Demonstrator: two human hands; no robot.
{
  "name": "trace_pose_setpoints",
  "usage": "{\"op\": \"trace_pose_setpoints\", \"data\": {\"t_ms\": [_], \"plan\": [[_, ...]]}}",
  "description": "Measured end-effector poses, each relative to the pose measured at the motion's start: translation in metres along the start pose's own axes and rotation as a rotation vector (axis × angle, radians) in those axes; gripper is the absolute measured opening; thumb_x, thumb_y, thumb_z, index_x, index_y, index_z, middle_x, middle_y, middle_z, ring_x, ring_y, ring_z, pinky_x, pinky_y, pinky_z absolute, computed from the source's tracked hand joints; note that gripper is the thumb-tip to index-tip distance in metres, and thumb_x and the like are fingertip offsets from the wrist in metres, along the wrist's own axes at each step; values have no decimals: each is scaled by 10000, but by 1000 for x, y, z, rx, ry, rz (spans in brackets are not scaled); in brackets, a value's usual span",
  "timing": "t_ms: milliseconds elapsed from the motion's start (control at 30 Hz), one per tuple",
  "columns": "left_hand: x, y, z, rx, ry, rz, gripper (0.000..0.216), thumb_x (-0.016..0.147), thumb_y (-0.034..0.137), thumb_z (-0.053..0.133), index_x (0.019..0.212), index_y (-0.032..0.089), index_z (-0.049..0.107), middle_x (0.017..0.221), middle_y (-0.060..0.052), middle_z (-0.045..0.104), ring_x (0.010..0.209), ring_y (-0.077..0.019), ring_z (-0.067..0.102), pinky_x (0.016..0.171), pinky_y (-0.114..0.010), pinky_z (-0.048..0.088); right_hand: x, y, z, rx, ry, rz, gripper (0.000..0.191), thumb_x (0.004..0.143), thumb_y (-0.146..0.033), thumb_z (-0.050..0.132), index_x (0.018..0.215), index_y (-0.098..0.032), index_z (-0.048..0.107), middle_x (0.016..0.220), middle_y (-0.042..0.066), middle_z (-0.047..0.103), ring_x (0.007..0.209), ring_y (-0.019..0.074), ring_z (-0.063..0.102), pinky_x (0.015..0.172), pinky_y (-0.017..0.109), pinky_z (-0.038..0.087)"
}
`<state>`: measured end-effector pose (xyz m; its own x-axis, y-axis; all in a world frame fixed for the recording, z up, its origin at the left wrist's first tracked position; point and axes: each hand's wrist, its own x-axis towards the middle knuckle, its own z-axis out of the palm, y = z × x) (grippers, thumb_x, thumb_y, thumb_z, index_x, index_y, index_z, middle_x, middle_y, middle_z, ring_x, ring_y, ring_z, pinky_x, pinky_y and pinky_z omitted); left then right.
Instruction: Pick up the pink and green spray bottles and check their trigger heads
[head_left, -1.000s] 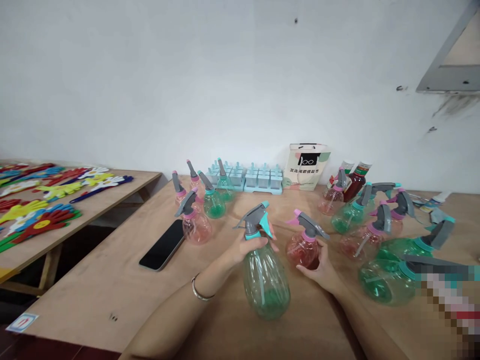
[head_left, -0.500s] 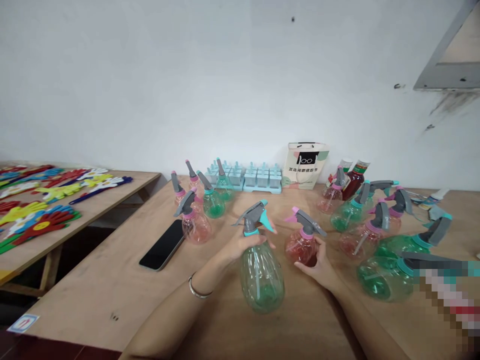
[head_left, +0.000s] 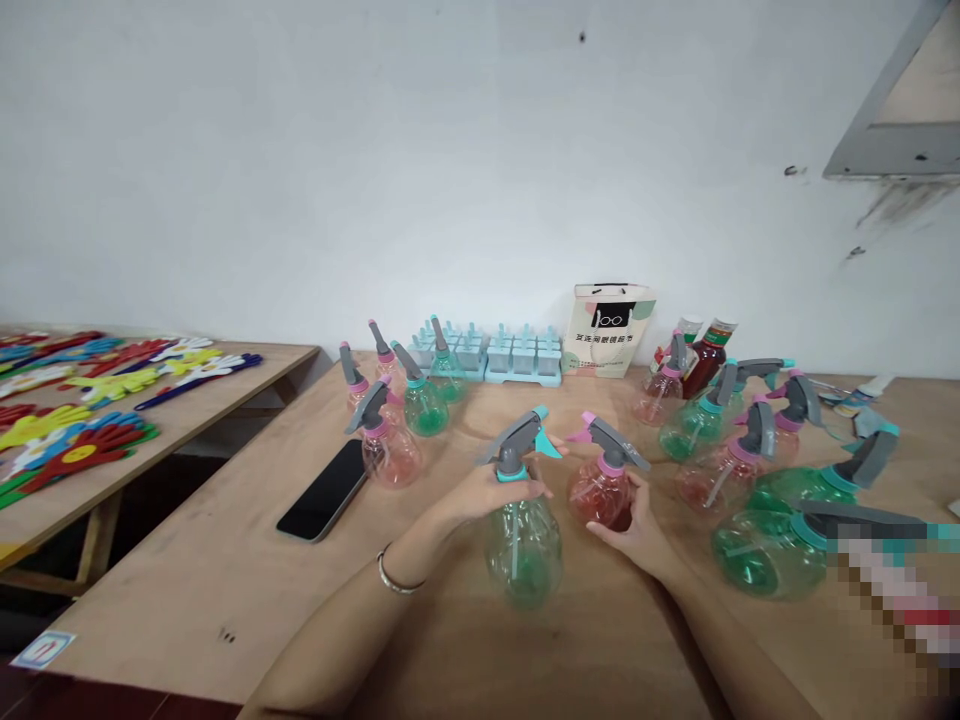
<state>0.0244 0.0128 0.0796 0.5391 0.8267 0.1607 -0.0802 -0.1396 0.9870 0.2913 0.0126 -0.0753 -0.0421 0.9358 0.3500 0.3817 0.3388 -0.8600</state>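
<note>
My left hand is wrapped round the neck of a green spray bottle with a grey and teal trigger head, which stands in the middle of the wooden table. My right hand cups a pink spray bottle with a grey and pink head, just to the right of the green one. A bracelet sits on my left wrist.
Several pink and green spray bottles stand at the back left, several more at the right. A black phone lies left of my hands. Blue ice moulds and a paper bag line the wall. Coloured hand clappers cover the left table.
The green bottle has moved away from me and lower, down onto the table, still in my left hand. My right hand stays on the pink bottle.
</note>
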Motion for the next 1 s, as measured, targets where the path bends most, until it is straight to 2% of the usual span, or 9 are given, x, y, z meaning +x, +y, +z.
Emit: {"op": "trace_pose_setpoints", "data": {"t_ms": [167,267,333,433,533,700,867,1000], "plan": [[0,-11,13,-121,187,-11,318,666,375,741,861,166,601,843,-25,631,682,-170,644,673,-305,497,0,-1,-1,-10,-3,-9,831,676,-482,785,1279,-246,265,1336,175,512,1268,330,556,1080,571,440],[-8,-13,17,117,206,6,375,660,299,749,1000,190,633,766,15,615,614,-126,567,651,-281,472,0,-1,-1,-3,-8,-19,830,689,-467,782,1293,-254,254,1371,179,487,1287,327,542,1090,572,431],[-20,-12,15,297,279,43,461,682,272,736,1124,207,623,696,39,604,572,-110,509,635,-265,451,0,0,-1,7,-11,-19,828,691,-462,784,1294,-258,253,1379,176,482,1293,327,539,1095,573,426],[-47,-9,-1,470,456,83,510,719,299,713,1204,203,587,677,41,605,562,-113,516,638,-265,462,0,1,0,21,-9,-19,826,683,-471,790,1283,-257,263,1358,169,500,1276,331,553,1089,572,433],[-81,-8,-29,651,674,57,500,752,368,682,1213,204,577,712,30,602,570,-130,547,639,-286,492,0,2,2,27,2,-17,820,680,-478,787,1273,-259,265,1336,171,513,1256,336,565,1074,583,443],[-122,-17,-76,868,980,-27,586,731,557,663,1163,167,593,930,-60,661,767,-215,643,737,-359,533,1,3,4,24,9,2,834,673,-492,784,1278,-249,263,1340,178,512,1266,340,555,1072,581,440],[-128,-27,-101,880,1244,-114,716,671,652,672,1175,152,585,1045,-100,654,839,-252,646,772,-399,540,1,3,4,18,19,1,840,664,-508,786,1268,-256,261,1356,180,493,1283,341,541,1091,584,417],[-124,-34,-111,851,1338,-110,767,685,648,666,1252,156,508,1151,-113,610,893,-264,642,841,-441,528,1,3,5,17,13,25,856,653,-520,785,1266,-248,253,1363,195,474,1302,353,519,1103,600,394]]}}
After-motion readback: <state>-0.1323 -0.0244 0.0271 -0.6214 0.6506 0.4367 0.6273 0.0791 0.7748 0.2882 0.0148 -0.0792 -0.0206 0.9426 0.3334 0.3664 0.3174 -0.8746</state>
